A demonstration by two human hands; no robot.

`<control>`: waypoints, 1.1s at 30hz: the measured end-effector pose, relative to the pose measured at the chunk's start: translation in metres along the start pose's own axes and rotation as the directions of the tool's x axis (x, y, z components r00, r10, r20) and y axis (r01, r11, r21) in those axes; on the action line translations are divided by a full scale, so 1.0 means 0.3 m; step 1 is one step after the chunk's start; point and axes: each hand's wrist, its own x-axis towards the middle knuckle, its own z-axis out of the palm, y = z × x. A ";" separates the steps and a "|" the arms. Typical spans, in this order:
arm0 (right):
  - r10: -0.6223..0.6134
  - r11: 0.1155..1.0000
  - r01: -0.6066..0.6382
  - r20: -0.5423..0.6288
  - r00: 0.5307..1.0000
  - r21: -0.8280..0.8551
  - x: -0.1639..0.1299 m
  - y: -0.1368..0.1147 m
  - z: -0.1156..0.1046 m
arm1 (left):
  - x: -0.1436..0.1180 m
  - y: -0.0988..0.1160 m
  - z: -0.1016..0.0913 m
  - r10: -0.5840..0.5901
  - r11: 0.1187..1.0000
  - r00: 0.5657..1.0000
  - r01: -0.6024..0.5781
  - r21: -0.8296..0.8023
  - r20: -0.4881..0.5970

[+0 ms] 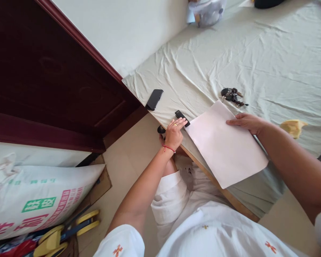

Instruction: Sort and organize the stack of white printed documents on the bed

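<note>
A white sheet of paper, perhaps more than one layer, lies slanted over the front edge of the cloth-covered surface. My right hand pinches its right edge, thumb on top. A small black stapler rests by the paper's left corner. Stretched fingers of my left hand touch the stapler's near end; a ring and a red bracelet show on that hand. Whether the paper's corner sits inside the stapler is hidden. My left thumb cannot be seen.
A black phone-like case and a bunch of keys lie on the pale green sheet. A crumpled yellow piece is at right. Left on the floor are a printed white sack and yellow slippers. A dark door stands behind.
</note>
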 end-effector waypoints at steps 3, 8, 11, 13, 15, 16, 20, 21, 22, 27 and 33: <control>0.042 0.999 -0.043 0.023 0.999 0.018 0.006 0.004 -0.005 | -0.003 -0.036 0.019 0.067 0.992 0.997 -0.071 0.108 0.042; 0.046 0.999 -0.047 0.054 0.998 0.019 0.014 0.005 -0.003 | -0.015 -0.073 0.053 0.128 0.981 0.991 -0.131 0.144 0.036; 0.054 0.998 -0.055 0.019 0.998 0.035 0.000 0.000 0.013 | -0.009 -0.068 0.051 0.124 0.985 0.992 -0.127 0.113 0.030; 0.054 0.998 -0.055 0.023 0.998 0.041 -0.020 0.006 0.024 | -0.002 -0.060 0.042 0.095 0.994 0.995 -0.095 0.052 0.013; 0.037 0.998 -0.039 0.036 0.999 0.039 -0.050 0.027 0.026 | -0.003 -0.054 0.033 0.060 0.997 0.998 -0.061 -0.040 -0.017; 0.026 0.999 -0.027 0.043 0.999 0.030 -0.068 0.044 0.021 | -0.010 -0.051 0.030 0.040 0.995 0.998 -0.043 -0.091 -0.042; 0.015 1.000 -0.013 0.090 0.996 -0.020 -0.160 0.138 -0.025 | -0.110 -0.022 0.044 -0.161 0.932 0.960 0.070 -0.356 -0.231; 0.008 1.000 -0.008 0.081 0.997 0.000 -0.180 0.160 -0.038 | -0.148 -0.005 0.055 -0.252 0.882 0.931 0.109 -0.459 -0.263; -0.002 0.999 0.000 0.076 0.997 0.032 -0.196 0.179 -0.048 | -0.189 0.016 0.069 -0.358 0.796 0.894 0.142 -0.588 -0.268; -0.162 0.976 0.154 0.040 0.986 0.157 -0.181 0.181 -0.010 | -0.350 0.161 0.135 -0.545 0.039 0.820 0.234 -0.972 0.176; -0.278 0.960 0.265 0.210 0.937 0.091 -0.051 0.082 0.108 | -0.365 0.249 0.173 -0.596 -0.132 0.746 0.276 -0.952 0.299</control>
